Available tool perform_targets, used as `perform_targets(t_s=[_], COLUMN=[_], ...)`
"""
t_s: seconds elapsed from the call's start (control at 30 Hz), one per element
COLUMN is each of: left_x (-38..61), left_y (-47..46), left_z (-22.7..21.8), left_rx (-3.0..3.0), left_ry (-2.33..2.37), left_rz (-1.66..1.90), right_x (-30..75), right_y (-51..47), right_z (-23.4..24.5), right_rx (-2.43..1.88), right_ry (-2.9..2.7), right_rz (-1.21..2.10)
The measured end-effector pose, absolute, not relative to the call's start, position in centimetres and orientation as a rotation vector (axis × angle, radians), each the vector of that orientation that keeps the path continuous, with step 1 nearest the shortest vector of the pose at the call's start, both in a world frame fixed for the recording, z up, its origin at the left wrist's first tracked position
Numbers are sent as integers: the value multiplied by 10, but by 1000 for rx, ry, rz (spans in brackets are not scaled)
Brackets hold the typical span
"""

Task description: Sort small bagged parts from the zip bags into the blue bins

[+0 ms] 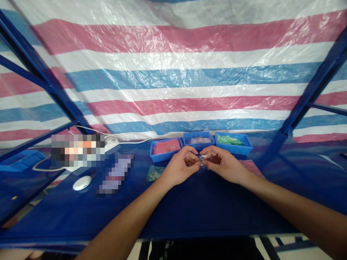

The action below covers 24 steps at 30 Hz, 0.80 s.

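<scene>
Clear packet [202, 157] pinched btwn fingertips of L hand [180, 167] & R hand [227, 165], hands close tog., over worktop [211, 213]. Prob. v. light, soft, slippery; best held by edges. Blue bin [166, 157] w/ pink contents behind L hand.

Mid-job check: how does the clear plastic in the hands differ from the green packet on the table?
The clear plastic is held up between the left hand and right hand; the green packet lies on the blue table. The clear plastic looks colourless and crumpled, the green packet tinted and flatter. Pale shapes show in the green packet; the clear plastic's contents can't be made out.
</scene>
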State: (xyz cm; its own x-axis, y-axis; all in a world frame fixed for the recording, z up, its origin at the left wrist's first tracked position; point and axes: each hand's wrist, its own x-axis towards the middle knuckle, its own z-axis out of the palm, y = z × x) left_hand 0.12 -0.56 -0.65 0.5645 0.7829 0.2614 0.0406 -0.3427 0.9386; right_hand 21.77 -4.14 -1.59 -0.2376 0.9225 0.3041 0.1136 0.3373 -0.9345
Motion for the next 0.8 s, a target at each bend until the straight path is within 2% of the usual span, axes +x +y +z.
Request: perform_targets(t_s=[0.8], left_x=[3], left_y=[-1], left_z=[-8], left_rx=[1643], left_ry=[609], left_rz=[961], right_x=[216], right_y=[-44], right_z=[-9], right_rx=[-963], right_ry=[-1547], right_rz=[1131])
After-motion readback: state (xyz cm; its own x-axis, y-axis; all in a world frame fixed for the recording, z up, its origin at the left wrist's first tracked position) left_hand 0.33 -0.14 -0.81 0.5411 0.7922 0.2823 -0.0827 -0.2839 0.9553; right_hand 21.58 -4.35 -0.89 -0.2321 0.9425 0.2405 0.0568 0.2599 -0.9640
